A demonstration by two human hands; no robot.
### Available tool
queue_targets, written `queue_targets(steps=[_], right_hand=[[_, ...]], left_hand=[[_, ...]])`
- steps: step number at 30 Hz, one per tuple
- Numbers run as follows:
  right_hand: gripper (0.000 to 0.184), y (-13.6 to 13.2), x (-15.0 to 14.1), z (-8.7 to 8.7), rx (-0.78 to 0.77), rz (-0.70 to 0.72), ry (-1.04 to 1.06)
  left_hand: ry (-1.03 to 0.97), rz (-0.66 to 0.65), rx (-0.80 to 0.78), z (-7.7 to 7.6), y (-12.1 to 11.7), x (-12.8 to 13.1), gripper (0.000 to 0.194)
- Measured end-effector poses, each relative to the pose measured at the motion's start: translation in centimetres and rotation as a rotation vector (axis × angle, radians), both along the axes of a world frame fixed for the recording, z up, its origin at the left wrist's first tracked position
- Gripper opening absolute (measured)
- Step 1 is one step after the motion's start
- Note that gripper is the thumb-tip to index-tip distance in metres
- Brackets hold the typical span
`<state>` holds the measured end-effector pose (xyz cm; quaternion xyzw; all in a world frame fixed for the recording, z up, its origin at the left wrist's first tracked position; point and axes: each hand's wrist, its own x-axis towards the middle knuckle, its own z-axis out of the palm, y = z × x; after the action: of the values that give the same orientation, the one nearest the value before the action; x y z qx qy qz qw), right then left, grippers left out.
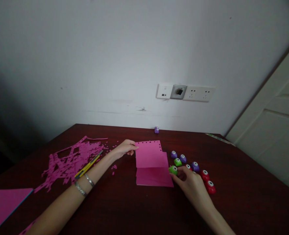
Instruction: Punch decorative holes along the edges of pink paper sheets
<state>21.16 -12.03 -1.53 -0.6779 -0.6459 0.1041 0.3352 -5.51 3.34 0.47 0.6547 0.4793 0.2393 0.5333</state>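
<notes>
My left hand (126,148) pinches the left edge of a pink paper sheet (148,155), with a row of punched holes along its top and a few at its upper right edge. Under this sheet lie more pink papers (154,178), partly covered. My right hand (192,181) is closed on a green craft punch (173,170) with a white-and-black eye-like button, just right of the papers. Beside that hand stand purple punches (195,166), another green punch (177,162) and red punches (210,187); one red punch is partly hidden behind the fingers.
Punched pink paper strips (71,160) lie heaped at left, with small pink bits (114,167) scattered nearby. A yellow cutter knife (88,165) rests against the heap. Pink sheets (7,205) lie front left. A purple punch (156,130) and a ruler-like strip (219,138) are farther back, near the wall.
</notes>
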Motion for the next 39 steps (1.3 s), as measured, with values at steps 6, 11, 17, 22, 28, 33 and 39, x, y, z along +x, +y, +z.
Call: queue_targets(steps=[6, 11, 17, 22, 28, 33, 39], right_hand=[[0.019, 0.4, -0.3, 0.4, -0.031, -0.034, -0.046], [0.018, 0.3, -0.5, 0.6, -0.057, -0.04, -0.059], [0.02, 0.2, -0.6, 0.7, -0.042, -0.033, -0.072], [0.022, 0.3, -0.8, 0.5, -0.025, -0.013, -0.097], [0.02, 0.3, -1.2, 0.2, -0.026, -0.022, -0.16], [0.019, 0.3, -1.5, -0.3, -0.037, 0.02, -0.172], [0.02, 0.1, -2.2, -0.8, -0.048, 0.018, -0.249]], left_hand=[[-0.032, -0.011, 0.0, 0.3, -0.6, 0.1, 0.02], [-0.027, -0.016, 0.002, 0.3, -0.8, 0.3, 0.018], [-0.058, -0.014, -0.022, 0.1, -0.9, 0.3, 0.018], [-0.074, -0.012, -0.035, 0.1, -1.2, 0.5, 0.018], [-0.069, -0.018, -0.061, 0.5, -1.6, 0.7, 0.015], [-0.075, -0.034, -0.073, 0.4, -1.6, 0.7, 0.015], [-0.035, -0.055, -0.091, -0.4, -1.0, 0.5, 0.016]])
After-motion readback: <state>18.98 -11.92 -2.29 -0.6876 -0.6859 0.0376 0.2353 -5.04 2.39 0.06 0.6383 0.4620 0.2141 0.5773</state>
